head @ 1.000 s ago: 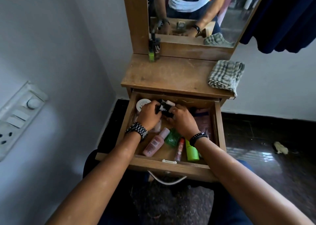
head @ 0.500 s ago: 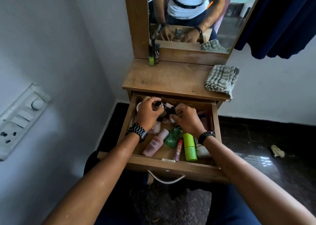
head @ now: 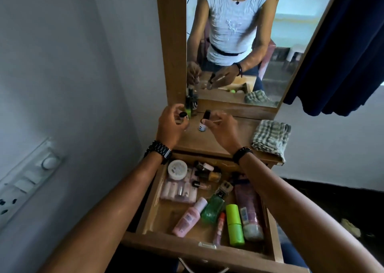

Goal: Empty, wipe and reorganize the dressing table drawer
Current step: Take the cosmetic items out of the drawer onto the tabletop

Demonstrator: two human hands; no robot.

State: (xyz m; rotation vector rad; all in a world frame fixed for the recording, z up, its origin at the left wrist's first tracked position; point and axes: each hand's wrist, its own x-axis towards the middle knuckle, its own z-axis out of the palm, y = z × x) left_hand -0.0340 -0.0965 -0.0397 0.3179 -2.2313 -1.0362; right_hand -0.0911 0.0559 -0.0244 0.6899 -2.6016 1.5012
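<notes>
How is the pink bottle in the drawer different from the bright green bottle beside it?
The pink bottle is pale pink with a white cap and a small label; the bright green bottle is lime green all over, with no label showing. The pink bottle narrows toward its cap, while the green one is a straight cylinder. The pink bottle lies slanted, the green one nearly parallel to the drawer sides. Both lie flat near the drawer's front.

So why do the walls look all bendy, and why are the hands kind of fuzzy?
Head view: the wide-angle lens bows straight edges, so the wall switch panel and the mirror frame lean outward. Head view: the left hand and right hand, holding small bottles above the tabletop, are softly blurred. Head view: the drawer items look sharper; lighting is dim and soft.
</notes>
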